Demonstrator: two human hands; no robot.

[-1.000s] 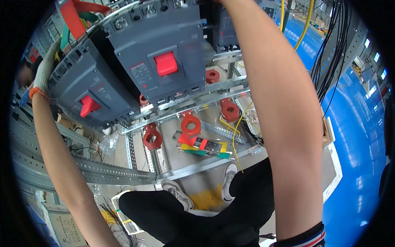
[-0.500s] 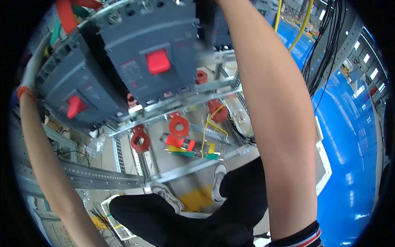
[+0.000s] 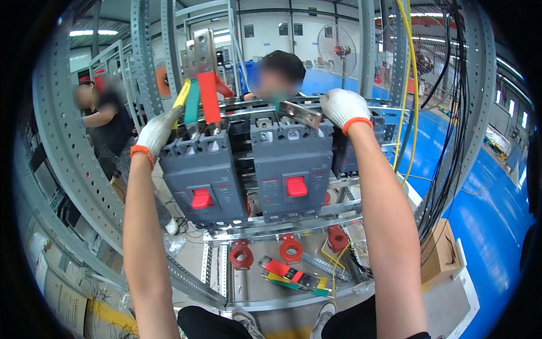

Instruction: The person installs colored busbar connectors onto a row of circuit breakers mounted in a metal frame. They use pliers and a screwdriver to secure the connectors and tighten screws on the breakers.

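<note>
Two grey circuit breakers with red toggles, a left breaker (image 3: 217,169) and a middle breaker (image 3: 276,169), are mounted side by side on a metal frame. My left hand (image 3: 157,134), in a white glove with an orange cuff, closes around the lower part of a yellow-sleeved busbar (image 3: 184,95) above the left breaker. Beside it rise a green-sleeved busbar (image 3: 192,104) and a red-sleeved busbar (image 3: 209,99). My gloved right hand (image 3: 345,107) is curled by the end of a tilted, green-sleeved metal busbar (image 3: 302,114) above the middle breaker; its fingertips are hidden.
Another breaker (image 3: 345,155) sits partly behind my right arm. Red rings (image 3: 291,249) hang below, near loose coloured busbars (image 3: 296,277). A co-worker (image 3: 279,73) is behind the frame, another person (image 3: 107,118) at far left. Black cables (image 3: 446,113) hang by the right upright.
The view has tilted up and back, bringing both gloved hands, the breaker tops and the co-worker into sight. Earlier, my right hand was outside the picture.
</note>
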